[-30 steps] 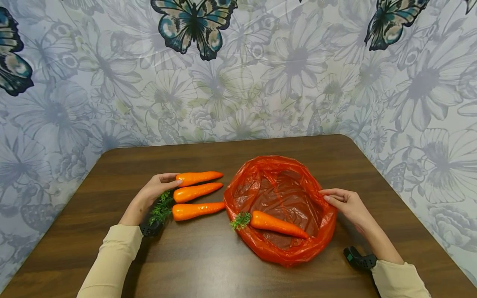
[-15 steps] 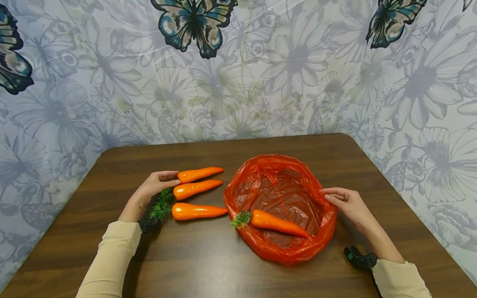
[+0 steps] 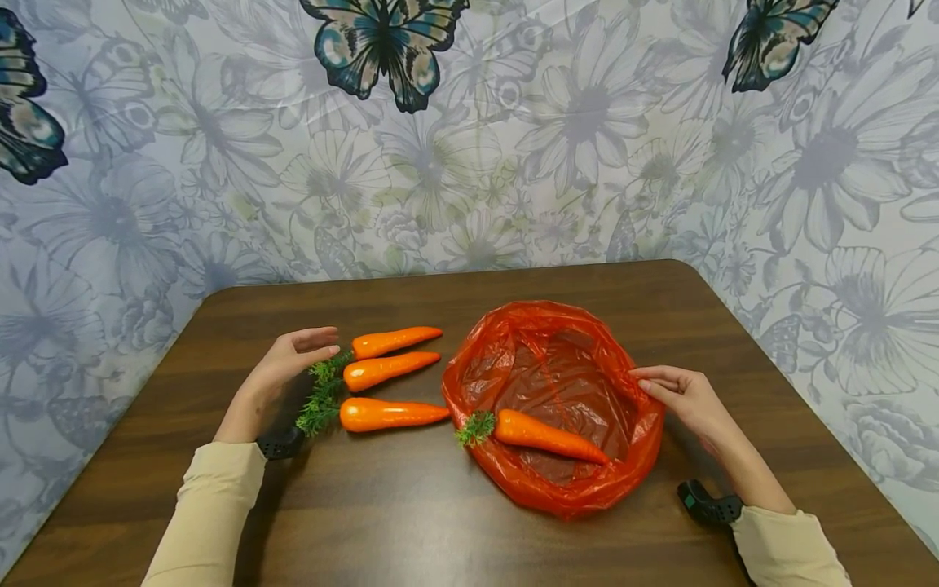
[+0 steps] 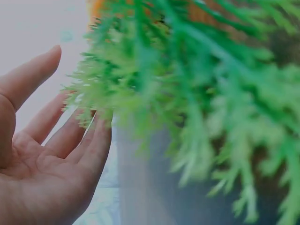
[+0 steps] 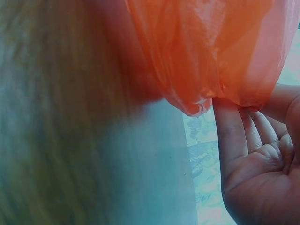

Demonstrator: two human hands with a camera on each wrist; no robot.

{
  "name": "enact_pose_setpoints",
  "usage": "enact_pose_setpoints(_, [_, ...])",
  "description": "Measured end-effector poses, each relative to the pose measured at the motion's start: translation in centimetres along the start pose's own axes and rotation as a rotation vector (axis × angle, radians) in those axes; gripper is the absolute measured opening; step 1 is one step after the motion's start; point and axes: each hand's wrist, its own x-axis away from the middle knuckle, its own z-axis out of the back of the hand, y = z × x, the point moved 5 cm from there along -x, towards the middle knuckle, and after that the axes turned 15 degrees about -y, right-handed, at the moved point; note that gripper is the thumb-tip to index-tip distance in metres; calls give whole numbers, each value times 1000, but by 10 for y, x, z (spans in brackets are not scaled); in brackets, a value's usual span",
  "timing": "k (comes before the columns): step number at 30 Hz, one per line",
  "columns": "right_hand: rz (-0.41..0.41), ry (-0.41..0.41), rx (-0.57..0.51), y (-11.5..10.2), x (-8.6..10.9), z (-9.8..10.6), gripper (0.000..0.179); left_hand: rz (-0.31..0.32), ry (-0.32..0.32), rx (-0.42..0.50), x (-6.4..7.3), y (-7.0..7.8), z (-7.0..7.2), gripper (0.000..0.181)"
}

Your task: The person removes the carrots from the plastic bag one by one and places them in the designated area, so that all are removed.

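Observation:
Three orange carrots lie side by side on the left of the table: a far carrot (image 3: 396, 342), a middle carrot (image 3: 390, 371) and a near carrot (image 3: 393, 415). Their green leafy tops (image 3: 320, 399) bunch together at the left ends. Beside the far carrot's leaves is my left hand (image 3: 282, 363), fingers extended and nothing in its grasp; the left wrist view has the greens (image 4: 154, 89) in front of its fingertips. A red plastic bag (image 3: 487, 338) stands with its mouth spread wide, and a fourth carrot (image 3: 550, 437) lies in it. My right hand (image 3: 689, 401) pinches the bag's right rim.
The brown wooden table (image 3: 381, 522) has its far edge against a flowered wall covering (image 3: 469, 163) with butterflies. The near carrot's tip reaches the bag's left side. A black wrist strap (image 3: 710, 504) is on the right wrist, another black strap (image 3: 281, 444) on the left.
My left hand has let go of the far carrot and drawn back to the left. That carrot now lies slightly farther back. My right hand still pinches the bag's rim.

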Motion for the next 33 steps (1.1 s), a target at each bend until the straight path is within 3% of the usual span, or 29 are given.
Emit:
enact_pose_setpoints(6, [-3,-2,-8,0,-1,0,38,-26,52,-33,11,19,0,61])
enact_pose_setpoints(11, [6,-10,-8,0,-1,1,37,-79,62,-33,15,40,-13,58])
enact_pose_setpoints(17, [16,-13,-16,0,0,1,35,-190,9,42,9,66,-42,53])
enact_pose_setpoints(26, [13,-17,-26,2,2,2,36,-264,-63,46,-2,92,-92,51])
enact_pose_setpoints(33, [17,-22,-20,3,3,3,37,-313,-208,122,-18,107,-142,49])
